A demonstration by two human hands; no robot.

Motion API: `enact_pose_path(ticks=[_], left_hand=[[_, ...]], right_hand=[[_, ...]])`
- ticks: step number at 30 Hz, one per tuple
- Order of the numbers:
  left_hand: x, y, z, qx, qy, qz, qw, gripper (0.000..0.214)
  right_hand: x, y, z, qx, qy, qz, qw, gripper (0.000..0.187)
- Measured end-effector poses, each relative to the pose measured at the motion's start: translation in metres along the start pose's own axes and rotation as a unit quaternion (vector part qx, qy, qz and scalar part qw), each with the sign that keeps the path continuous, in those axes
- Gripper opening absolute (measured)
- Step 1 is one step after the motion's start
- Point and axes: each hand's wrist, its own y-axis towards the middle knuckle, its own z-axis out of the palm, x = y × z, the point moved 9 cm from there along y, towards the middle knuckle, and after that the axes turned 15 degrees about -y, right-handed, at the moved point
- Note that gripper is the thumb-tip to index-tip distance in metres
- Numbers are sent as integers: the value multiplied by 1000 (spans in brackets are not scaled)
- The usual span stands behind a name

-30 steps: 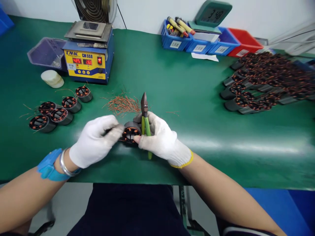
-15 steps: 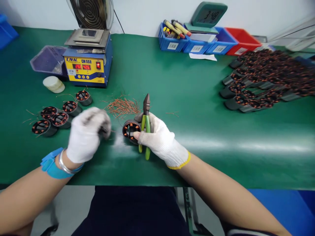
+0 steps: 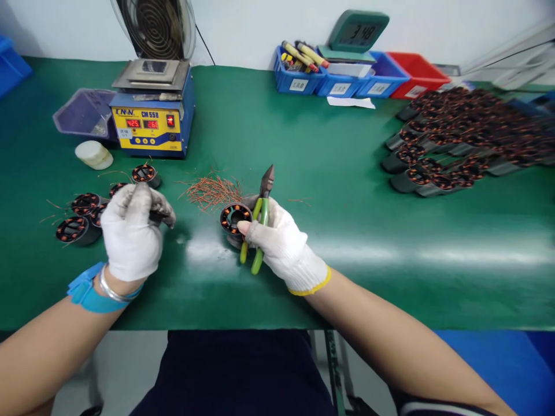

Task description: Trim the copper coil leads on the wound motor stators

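Note:
Both my hands wear white gloves. My right hand (image 3: 280,242) is closed on green-handled cutters (image 3: 260,222), jaws pointing up and away, and its fingertips also grip a dark stator (image 3: 234,219) with orange copper windings, tilted on the green mat. My left hand (image 3: 132,228) is closed, fingers pinched on something I cannot make out, just in front of a cluster of several similar stators (image 3: 87,211) at the left. A heap of cut copper wire ends (image 3: 212,189) lies behind the held stator.
A blue and yellow solder pot (image 3: 150,115) with a fan stands at back left, beside a clear tray (image 3: 82,112) and a white roll (image 3: 93,155). Blue and red bins (image 3: 347,81) and a clock line the back. Many stators (image 3: 459,138) are piled at the right.
My left hand let go of the stator and drew left toward the stator cluster, still pinched. My right hand kept the cutters and stator, tilting the cutters slightly right.

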Motion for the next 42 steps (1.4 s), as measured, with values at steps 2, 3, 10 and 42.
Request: enact_pose_path(ticks=[2,3,10,42], left_hand=[[3,0,12,58,29,0,998,21],[6,-3,21,92,58,-12,994,19],[1,-6,11,8,76,-25,997,17],[46,0,18,138,163,-232,949,32]], right_hand=[[1,-1,2,1,-34,-13,999,47],[2,-2,4,2,-54,-20,998,46],[1,-8,9,7,-47,-8,999,46],[16,-64,62,152,-658,-411,613,29]])
